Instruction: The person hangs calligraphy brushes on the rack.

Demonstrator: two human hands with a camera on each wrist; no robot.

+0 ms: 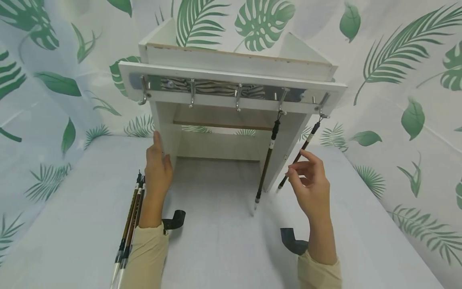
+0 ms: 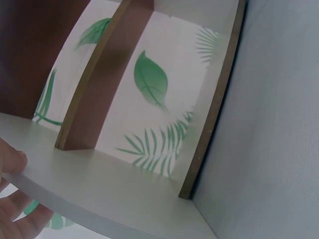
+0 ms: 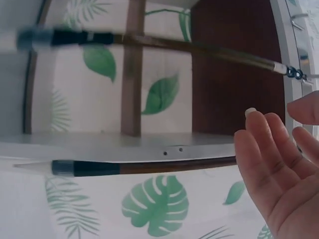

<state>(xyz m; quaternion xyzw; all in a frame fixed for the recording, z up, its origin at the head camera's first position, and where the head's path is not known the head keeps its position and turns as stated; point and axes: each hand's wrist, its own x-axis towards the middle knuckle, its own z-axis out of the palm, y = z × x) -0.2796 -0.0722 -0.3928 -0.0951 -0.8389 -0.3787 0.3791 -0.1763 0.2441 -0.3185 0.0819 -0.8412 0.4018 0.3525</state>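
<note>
A white rack [image 1: 234,102] stands on the table, with a row of metal hooks along its front rail. My left hand [image 1: 158,172] grips the edge of its left side panel [image 2: 94,199], thumb on the inner face and fingers outside. One calligraphy brush [image 1: 267,162] hangs tip down from the second hook from the right. Another calligraphy brush [image 1: 311,137] hangs by its loop from the rightmost hook, slanting beside the right panel. My right hand [image 1: 311,182] is right at this brush's handle, fingers loosely bent and thumb apart from them; in the right wrist view they overlap the handle.
Several more brushes [image 1: 134,212] lie on the table beside my left forearm. The three hooks on the left [image 1: 192,92] carry nothing. A shelf board [image 1: 223,117] crosses inside the rack. Leaf-patterned cloth [image 1: 397,132] stands behind the white table [image 1: 223,241].
</note>
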